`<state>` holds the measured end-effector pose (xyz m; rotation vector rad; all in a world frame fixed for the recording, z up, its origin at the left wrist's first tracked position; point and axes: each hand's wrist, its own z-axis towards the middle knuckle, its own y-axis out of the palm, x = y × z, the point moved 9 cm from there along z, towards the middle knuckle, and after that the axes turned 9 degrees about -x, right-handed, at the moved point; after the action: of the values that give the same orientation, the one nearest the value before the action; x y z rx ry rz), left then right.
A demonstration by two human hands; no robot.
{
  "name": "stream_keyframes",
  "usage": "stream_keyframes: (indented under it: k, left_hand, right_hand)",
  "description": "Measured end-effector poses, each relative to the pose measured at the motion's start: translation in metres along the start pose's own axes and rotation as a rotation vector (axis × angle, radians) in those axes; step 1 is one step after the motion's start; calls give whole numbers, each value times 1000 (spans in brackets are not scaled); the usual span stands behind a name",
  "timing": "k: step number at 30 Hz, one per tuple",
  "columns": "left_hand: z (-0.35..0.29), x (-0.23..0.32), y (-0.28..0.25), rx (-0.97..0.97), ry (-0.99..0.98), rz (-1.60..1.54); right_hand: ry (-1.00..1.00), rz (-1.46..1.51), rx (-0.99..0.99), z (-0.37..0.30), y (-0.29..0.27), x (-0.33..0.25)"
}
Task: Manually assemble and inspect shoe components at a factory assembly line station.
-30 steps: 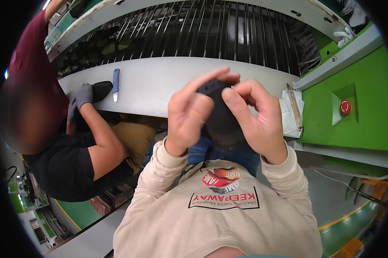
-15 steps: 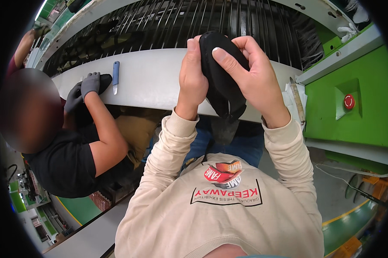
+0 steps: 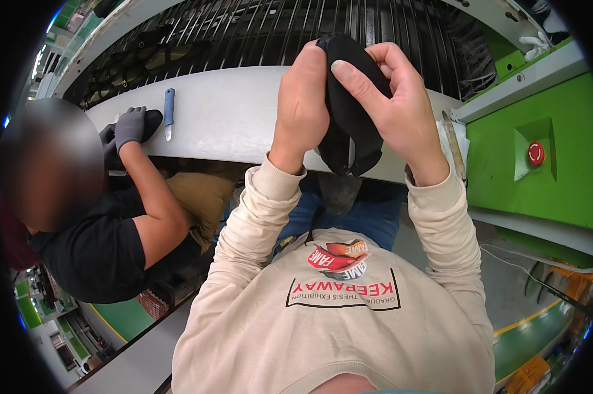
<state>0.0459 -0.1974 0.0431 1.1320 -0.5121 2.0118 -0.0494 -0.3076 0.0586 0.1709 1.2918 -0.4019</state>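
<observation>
Both of my hands hold a black shoe upper (image 3: 349, 111) above the white work ledge (image 3: 231, 118). My left hand (image 3: 302, 102) grips its left side with the fingers wrapped behind it. On the right side, my right hand (image 3: 395, 98) pinches the piece, thumb pressed on the front. The black piece hangs down between my wrists, its lower end open. My beige sleeves come up from the lower edge.
A person in a black shirt sits at my left, a grey-gloved hand (image 3: 129, 128) on a black piece on the ledge. A blue-handled knife (image 3: 169, 111) lies beside it. Dark conveyor bars (image 3: 244, 33) run behind. A green machine housing with a red button (image 3: 536, 153) stands at right.
My hands have lifted the black shoe upper up and away from my chest, over the ledge. The person's gloved hand stays on the ledge.
</observation>
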Motion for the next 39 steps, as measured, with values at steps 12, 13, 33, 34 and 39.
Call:
stream_keyframes:
  k: [12, 13, 33, 34, 39]
  left_hand:
    - [-45, 52, 0, -59, 66, 247]
    - [-52, 50, -3, -35, 57, 158]
    - [-105, 76, -41, 141, 91, 86]
    - [-106, 76, -43, 150, 98, 70]
    - [-106, 78, -43, 168, 83, 80]
  right_hand:
    - [-24, 146, 21, -60, 11, 11]
    - [-30, 156, 24, -65, 13, 13]
    - [-335, -44, -75, -67, 59, -12]
    - [-332, -42, -75, -67, 58, -13]
    - [-203, 49, -143, -61, 60, -6]
